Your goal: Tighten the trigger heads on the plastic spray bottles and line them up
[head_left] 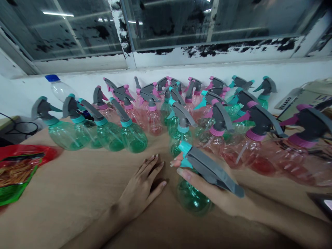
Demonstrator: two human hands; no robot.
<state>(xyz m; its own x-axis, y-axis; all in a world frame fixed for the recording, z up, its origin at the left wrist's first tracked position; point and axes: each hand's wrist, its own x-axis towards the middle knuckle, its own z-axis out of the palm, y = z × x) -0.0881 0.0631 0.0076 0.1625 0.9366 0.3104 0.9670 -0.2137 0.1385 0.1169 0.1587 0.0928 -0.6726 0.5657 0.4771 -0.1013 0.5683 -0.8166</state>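
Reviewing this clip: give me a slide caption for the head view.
Right hand grips a green spray bottle, left hand on the table, other spray bottles beyond.

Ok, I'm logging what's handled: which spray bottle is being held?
The frontmost green spray bottle, with a turquoise nozzle: the right hand grips it, while none of the other spray bottles is held.

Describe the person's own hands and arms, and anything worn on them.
The left hand and right hand are ungloved, and no sleeve, watch or bracelet shows on the visible forearms. The left fingers show no rings; the right ones are partly hidden, so I cannot tell.
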